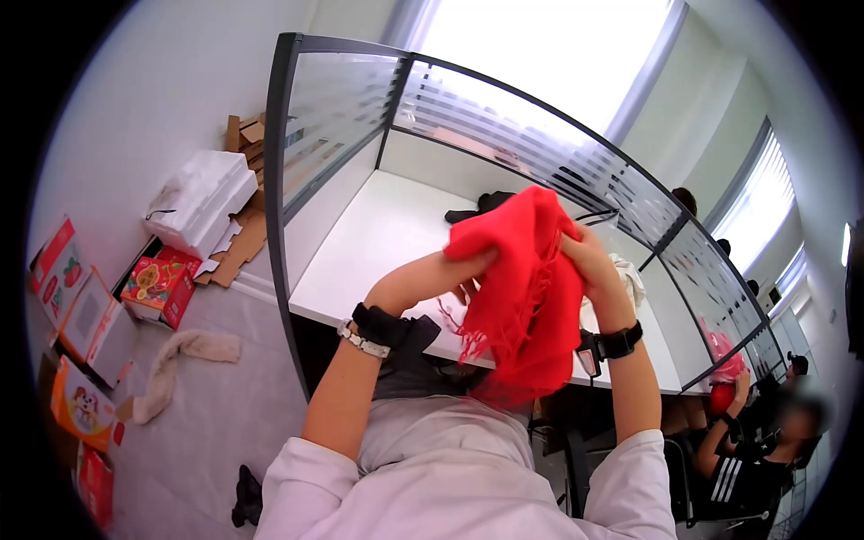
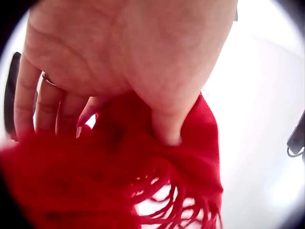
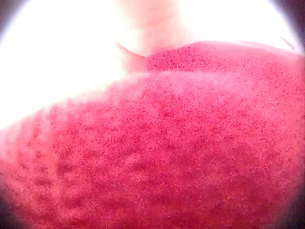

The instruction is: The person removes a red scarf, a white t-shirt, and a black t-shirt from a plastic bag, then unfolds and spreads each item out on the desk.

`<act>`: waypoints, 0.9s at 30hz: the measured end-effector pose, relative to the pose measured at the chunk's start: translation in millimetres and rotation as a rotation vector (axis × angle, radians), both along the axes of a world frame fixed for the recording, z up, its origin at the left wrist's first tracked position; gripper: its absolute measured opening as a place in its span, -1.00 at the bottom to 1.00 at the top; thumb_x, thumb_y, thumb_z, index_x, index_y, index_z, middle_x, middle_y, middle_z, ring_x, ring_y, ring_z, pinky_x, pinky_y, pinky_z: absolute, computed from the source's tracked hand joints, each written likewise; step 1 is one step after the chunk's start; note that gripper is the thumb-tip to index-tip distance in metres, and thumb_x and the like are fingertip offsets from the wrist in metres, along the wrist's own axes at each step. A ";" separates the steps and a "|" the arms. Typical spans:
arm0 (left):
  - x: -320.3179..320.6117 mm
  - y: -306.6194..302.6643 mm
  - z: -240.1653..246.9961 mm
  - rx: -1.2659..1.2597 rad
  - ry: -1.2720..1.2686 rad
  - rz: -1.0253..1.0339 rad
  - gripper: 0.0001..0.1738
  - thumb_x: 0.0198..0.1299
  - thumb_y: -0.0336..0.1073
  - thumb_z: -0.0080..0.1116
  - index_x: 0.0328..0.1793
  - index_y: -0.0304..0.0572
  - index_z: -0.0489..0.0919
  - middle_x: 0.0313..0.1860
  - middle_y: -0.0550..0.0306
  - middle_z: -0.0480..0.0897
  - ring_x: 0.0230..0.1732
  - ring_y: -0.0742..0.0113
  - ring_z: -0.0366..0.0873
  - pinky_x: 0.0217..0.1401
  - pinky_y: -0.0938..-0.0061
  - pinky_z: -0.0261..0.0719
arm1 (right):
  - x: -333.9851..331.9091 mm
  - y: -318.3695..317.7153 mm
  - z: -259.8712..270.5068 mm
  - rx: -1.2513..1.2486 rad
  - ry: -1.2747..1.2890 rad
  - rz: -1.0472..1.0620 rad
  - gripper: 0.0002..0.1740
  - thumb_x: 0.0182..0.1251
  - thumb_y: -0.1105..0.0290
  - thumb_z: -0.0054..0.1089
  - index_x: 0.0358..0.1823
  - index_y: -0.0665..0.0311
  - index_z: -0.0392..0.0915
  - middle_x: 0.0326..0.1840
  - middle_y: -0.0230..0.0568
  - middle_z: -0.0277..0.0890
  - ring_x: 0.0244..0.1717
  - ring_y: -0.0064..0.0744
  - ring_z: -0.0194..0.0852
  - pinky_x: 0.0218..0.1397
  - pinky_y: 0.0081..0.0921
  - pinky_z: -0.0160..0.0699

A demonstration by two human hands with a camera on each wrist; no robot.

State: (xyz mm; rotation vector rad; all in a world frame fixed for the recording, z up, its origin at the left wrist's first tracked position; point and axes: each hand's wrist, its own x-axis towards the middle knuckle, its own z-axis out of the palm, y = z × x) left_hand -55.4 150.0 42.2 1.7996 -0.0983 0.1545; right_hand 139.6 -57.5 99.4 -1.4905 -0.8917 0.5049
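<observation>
1. Head: red fringed cloth held up in front of torso, above near edge of white desk, fringe dangling. Left hand pinches its left side, fingers partly under folds; right hand grips upper right side, fingertips hidden. Dark item on desk behind cloth; whitish fabric near right hand. Beige cloth on floor, left, near boxes. Seated person far right.
2. Left wrist: thumb pressed onto red cloth, other fingers apart, tips hidden by it; ring on one finger. Loose fringe strands below thumb.
3. Right wrist: washed out. Red cloth fills lower part, one digit touching its top edge; full grip, can't tell here.
</observation>
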 end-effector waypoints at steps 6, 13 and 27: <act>34.4 6.9 -31.8 -0.236 0.037 0.182 -0.08 0.53 0.45 -0.39 0.35 -0.27 0.57 0.09 0.03 0.72 0.06 0.26 0.65 0.20 0.29 0.56 | 36.2 11.3 -67.4 -0.027 0.358 0.092 -0.53 0.53 0.32 0.26 0.36 0.38 0.50 0.19 -0.15 0.67 0.09 -0.39 0.72 0.14 -0.45 0.75; 57.3 6.6 -66.2 -0.695 -0.043 0.155 -0.25 0.54 0.30 -0.11 0.28 -0.32 0.63 0.09 0.00 0.74 0.06 0.26 0.67 0.18 0.39 0.58 | 25.8 -1.4 -96.3 -0.081 0.416 0.120 -0.35 0.36 0.59 0.29 0.49 0.34 0.37 0.35 -0.15 0.56 0.30 -0.33 0.59 0.40 -0.35 0.57; 29.9 39.3 -39.0 -0.515 -0.400 0.415 -0.66 0.51 -0.21 0.08 0.04 -0.38 0.69 -0.11 0.04 0.79 -0.11 0.27 0.74 0.04 0.42 0.64 | 13.8 -29.2 -107.2 -0.081 0.164 0.169 -0.36 0.28 0.71 0.19 0.43 0.30 0.41 0.29 -0.28 0.59 0.30 -0.47 0.54 0.42 -0.45 0.47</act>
